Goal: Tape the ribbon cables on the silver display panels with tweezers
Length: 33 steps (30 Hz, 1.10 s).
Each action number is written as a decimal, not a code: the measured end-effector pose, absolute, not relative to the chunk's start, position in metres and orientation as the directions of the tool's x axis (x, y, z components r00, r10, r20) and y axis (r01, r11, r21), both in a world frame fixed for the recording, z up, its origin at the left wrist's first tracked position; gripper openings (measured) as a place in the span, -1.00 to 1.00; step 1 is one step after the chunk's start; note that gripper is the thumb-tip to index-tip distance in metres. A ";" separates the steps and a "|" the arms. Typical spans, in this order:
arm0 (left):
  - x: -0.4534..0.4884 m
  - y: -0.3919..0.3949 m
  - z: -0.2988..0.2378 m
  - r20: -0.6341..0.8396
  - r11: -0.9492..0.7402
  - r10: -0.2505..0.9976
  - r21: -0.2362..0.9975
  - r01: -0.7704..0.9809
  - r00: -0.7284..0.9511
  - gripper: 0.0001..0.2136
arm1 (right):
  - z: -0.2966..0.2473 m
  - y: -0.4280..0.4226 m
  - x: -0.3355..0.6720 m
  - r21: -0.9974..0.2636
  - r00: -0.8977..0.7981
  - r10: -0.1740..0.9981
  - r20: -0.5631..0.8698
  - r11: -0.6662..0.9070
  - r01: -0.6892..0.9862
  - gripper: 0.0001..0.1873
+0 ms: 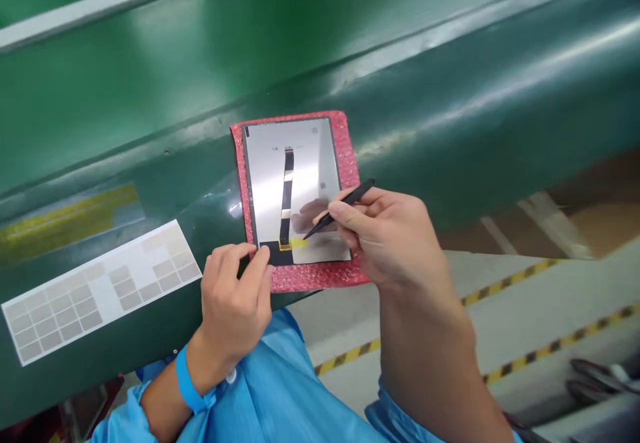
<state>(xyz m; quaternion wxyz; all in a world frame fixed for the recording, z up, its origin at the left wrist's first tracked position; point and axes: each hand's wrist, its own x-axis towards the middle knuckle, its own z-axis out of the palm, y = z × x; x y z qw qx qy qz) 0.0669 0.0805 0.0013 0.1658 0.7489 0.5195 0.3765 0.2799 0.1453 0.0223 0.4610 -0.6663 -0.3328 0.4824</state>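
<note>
A display panel [310, 163] with a silvery back lies on a pink bubble-wrap sheet [347, 140] at the bench edge. Down its middle runs a dark flex cable [287, 193], ending at a yellow-edged connector by the black lower strip. My right hand [387, 230] grips slim black tweezers [345, 208] like a pen. Their pointed tip is at a small yellow patch [299, 243] beside the connector; whether it touches cannot be made out. My left hand [237, 290] has its fingers curled at the panel's lower left corner, thumb and forefinger pressed against it.
A white sheet of grey rectangular stickers [60, 310], some spots bare, lies on the green bench mat [165, 170] to the left. Behind it is a clear sheet with yellow strips [70, 215]. A metal rail [100, 3] crosses the back. Yellow-black tape [510, 283] marks the floor.
</note>
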 end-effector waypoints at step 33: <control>0.067 0.090 0.005 0.313 -0.421 0.905 0.543 0.727 0.290 -0.74 | 0.046 0.152 0.249 -0.874 0.483 0.810 -0.333 -0.457 0.164 -0.80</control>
